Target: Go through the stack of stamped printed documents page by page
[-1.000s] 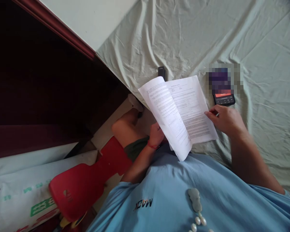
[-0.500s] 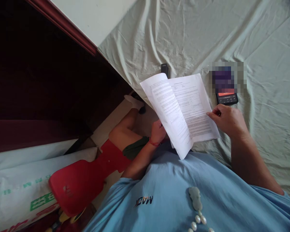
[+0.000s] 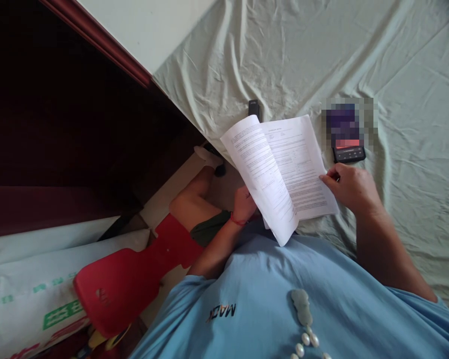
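A stapled-looking sheaf of printed papers (image 3: 303, 164) lies over the near edge of the cloth-covered surface, its upper sheets curled over to the left. My right hand (image 3: 353, 187) pinches the right edge of the papers between thumb and forefinger. At the left side, my left hand (image 3: 243, 204) is closed, its fingertips hidden behind the curled sheets. A phone (image 3: 347, 152) with its screen partly blurred out lies just beyond my right hand. Behind the top edge of the papers, a small black object (image 3: 253, 109) is partly covered.
A wrinkled pale green cloth (image 3: 303, 60) covers the surface. To the left, a red plastic chair (image 3: 119, 284) stands beside a printed white sack (image 3: 18, 294). A dark recess with a maroon edge (image 3: 108, 45) lies at the upper left.
The papers and both hands keep nearly the same pose. The curled sheets' upper left corner has shifted slightly right, and the whole view has moved a little.
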{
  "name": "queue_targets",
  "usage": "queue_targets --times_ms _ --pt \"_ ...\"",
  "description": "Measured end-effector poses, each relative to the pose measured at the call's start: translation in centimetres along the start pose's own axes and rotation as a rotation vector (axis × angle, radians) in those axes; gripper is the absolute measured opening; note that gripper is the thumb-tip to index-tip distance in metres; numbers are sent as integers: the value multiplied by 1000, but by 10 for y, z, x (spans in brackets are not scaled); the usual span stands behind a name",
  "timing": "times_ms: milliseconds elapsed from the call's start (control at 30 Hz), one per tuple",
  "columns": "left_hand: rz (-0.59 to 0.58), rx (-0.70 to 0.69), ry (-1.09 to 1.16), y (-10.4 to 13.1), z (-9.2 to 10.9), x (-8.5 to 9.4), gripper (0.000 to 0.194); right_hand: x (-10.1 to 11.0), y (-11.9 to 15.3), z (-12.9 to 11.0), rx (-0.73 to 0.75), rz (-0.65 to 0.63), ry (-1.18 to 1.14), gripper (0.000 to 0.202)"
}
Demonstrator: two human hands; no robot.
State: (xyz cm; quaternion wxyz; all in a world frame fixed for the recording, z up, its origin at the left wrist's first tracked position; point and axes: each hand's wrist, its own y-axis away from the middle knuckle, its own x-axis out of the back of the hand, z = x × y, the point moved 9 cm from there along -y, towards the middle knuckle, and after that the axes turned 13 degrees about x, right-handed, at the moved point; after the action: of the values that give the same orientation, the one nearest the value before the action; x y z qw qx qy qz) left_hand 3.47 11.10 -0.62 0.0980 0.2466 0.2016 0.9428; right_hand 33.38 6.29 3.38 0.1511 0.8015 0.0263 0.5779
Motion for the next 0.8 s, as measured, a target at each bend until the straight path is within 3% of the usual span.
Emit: queue_targets --times_ms 233,367,533,700,800 --pt "-7 24 19 1 6 2 13 2 0 -2 -1 -54 85 32" --pt "-31 64 77 2 7 0 33 9 6 -7 35 15 85 32" --pt "-19 79 84 2 6 2 26 17 11 -14 66 96 89 31" --pt "-22 58 38 1 5 1 20 13 10 -14 6 -13 119 27" --pt "-27 38 68 2 7 0 23 10 8 -15 34 -11 107 27"
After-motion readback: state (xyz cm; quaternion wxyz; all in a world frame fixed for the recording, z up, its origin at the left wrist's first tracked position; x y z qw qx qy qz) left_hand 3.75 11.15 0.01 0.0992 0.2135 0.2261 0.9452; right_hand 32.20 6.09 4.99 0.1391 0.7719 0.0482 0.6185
